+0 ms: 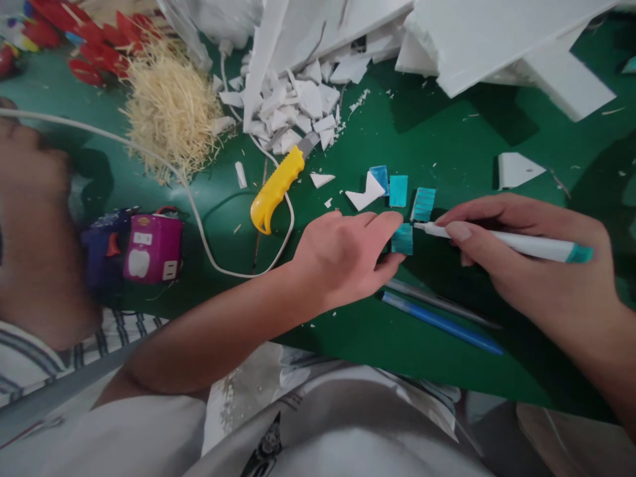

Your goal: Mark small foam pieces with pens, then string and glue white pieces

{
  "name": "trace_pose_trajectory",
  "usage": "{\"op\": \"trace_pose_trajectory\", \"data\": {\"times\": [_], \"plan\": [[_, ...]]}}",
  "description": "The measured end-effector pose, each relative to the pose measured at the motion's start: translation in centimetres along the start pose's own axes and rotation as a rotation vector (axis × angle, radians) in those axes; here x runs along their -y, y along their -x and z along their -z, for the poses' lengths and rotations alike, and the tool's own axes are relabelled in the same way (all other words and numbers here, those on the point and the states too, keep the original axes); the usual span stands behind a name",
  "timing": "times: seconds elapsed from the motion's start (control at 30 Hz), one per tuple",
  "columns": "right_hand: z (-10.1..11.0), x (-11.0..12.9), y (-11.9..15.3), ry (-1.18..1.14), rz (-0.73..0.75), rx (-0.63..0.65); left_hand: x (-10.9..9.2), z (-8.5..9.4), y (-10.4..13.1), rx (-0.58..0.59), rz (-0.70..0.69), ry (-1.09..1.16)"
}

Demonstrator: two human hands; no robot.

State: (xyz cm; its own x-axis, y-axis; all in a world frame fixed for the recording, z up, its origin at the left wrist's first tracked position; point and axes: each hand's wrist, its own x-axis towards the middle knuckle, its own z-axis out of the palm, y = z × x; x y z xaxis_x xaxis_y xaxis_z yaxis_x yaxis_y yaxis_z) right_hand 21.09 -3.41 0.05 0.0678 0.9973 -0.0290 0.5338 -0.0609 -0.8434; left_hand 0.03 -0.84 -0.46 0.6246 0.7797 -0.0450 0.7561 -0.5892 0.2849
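Between thumb and fingers, my left hand (348, 255) pinches a small teal-coloured foam piece (402, 239) over the green table. My right hand (531, 245) grips a white marker (527, 245) with a teal end, its tip pointing left beside that piece. Whether the tip touches it I cannot tell. Just beyond lie a teal piece (398, 191), a striped teal piece (424, 204) and a blue piece (379, 179). White scraps (366, 193) partly overlap the blue one. Nearer my body, a blue pen (442, 323) and a grey, pen-like stick (442, 303) lie side by side.
A yellow utility knife (278, 189) rests near a white cable (199, 225). White foam scraps (293, 109), foam sheets (462, 40) and wood sticks (169, 109) sit at the back. At left are a magenta box (153, 248) and another person's arm (40, 232).
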Motion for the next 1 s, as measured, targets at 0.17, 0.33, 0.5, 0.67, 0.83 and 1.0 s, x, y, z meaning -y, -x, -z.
{"op": "trace_pose_trajectory", "data": {"times": [0.17, 0.33, 0.5, 0.67, 0.83, 1.0], "plan": [[0.25, -0.05, -0.04, -0.006, -0.025, 0.037, 0.02, 0.01, 0.03, -0.009, 0.008, -0.001], [0.16, 0.41, -0.12, -0.008, -0.015, 0.013, -0.01, -0.02, -0.07, -0.006, 0.005, -0.011], [0.17, 0.58, -0.13, -0.011, -0.039, 0.055, -0.08, -0.21, 0.15, -0.030, -0.007, -0.026], [0.21, 0.55, -0.08, 0.004, -0.020, 0.071, -0.13, -0.29, 0.32, -0.075, -0.030, -0.054], [0.19, 0.53, -0.02, -0.010, -0.027, 0.004, -0.13, -0.38, 0.17, -0.046, -0.021, -0.057], [0.03, 0.34, -0.03, 0.013, -0.015, 0.030, -0.14, -0.48, 0.11, -0.037, -0.020, -0.040]]}}
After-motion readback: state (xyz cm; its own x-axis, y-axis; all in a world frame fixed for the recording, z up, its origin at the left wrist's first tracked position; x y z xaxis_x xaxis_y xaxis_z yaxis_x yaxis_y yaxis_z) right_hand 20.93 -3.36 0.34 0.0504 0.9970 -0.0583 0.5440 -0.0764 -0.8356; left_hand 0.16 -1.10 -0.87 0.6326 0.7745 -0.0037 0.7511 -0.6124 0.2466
